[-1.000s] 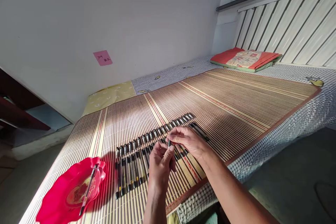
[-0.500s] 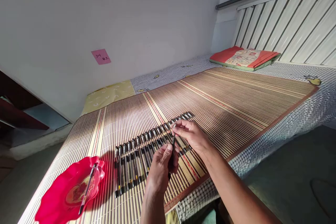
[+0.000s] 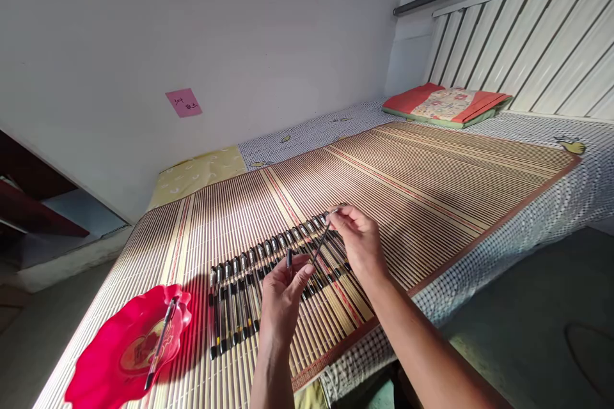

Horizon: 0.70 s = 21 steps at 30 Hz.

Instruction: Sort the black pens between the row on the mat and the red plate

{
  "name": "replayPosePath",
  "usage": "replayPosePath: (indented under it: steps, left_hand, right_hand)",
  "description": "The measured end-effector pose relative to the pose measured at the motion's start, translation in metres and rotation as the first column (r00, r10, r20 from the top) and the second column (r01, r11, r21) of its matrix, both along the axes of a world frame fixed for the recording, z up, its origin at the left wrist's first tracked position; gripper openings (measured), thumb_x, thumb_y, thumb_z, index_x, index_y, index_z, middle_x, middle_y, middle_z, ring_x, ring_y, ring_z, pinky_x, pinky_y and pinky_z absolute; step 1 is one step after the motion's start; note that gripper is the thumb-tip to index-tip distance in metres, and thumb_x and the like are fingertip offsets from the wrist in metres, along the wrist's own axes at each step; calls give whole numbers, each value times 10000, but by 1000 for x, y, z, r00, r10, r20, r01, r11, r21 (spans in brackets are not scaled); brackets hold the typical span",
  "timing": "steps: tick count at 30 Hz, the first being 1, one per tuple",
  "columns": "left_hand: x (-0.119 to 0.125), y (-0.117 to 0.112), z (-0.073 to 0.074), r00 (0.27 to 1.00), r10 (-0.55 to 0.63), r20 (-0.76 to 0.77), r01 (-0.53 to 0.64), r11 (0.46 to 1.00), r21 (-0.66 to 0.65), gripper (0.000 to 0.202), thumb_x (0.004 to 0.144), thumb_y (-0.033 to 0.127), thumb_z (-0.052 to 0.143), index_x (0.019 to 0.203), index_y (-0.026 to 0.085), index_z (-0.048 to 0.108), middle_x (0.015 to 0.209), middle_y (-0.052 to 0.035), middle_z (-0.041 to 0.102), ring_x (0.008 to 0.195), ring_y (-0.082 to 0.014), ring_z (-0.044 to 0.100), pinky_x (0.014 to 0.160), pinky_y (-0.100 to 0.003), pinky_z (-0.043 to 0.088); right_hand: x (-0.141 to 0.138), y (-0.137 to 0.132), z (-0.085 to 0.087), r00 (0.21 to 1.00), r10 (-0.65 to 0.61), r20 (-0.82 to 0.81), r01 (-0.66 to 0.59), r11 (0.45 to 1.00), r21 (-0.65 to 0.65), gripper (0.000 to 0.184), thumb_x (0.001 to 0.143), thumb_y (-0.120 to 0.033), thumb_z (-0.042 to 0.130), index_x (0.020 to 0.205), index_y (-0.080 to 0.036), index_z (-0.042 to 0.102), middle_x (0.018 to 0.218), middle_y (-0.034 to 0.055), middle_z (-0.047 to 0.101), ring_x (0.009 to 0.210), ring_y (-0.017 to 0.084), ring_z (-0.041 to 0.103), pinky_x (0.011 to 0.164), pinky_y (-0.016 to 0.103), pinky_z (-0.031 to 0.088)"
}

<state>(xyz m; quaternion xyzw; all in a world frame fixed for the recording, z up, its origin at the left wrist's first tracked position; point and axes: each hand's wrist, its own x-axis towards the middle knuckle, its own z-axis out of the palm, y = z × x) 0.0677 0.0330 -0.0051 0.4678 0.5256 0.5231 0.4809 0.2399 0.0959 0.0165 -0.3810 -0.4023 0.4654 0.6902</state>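
My left hand (image 3: 283, 291) is closed around a dark pen barrel (image 3: 289, 259), whose black end sticks up between the fingers. In a pinch, my right hand (image 3: 357, 233) holds the upper end of a thin dark pen refill (image 3: 320, 241). The refill slants down toward my left thumb; whether its lower end touches that thumb, I cannot tell. Beneath both hands lies a row of black-capped clear pens (image 3: 240, 307), side by side on the striped bamboo mat (image 3: 407, 204). My hands hide part of this row.
A red scalloped plate (image 3: 105, 339) with one pen (image 3: 160, 342) across it is at the lower left. A folded red and floral cloth (image 3: 446, 105) lies at the far right, before a white slatted headboard (image 3: 527, 45). A pink note (image 3: 184, 103) is on the wall.
My hands have moved apart, the left one leftward, the right one up and to the right. The thin refill now shows between them, and the barrel's end now stands apart from it.
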Motion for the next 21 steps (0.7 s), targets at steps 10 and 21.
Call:
replayPosePath:
  steps: [10,21]
  left_hand:
    - [-5,2,-14,999,26,32,-26,1000,11,409,763,578,834,734,178,754,633,-9,625,534,-107,414,533,-244,319]
    - [15,-5,7,959,-92,268,99,995,-10,410,793,536,850,744,163,684,631,14,610,497,-56,281,513,-217,250]
  right_hand:
    - [1,4,3,920,370,-132,-378,925,-38,199,785,-412,846,884,-242,819,907,52,747,831,182,637,787,349,515]
    - [7,1,8,891,451,-59,-452,892,3,167,818,-398,810,900,-253,831,918,45,756,839,178,633,778,333,497]
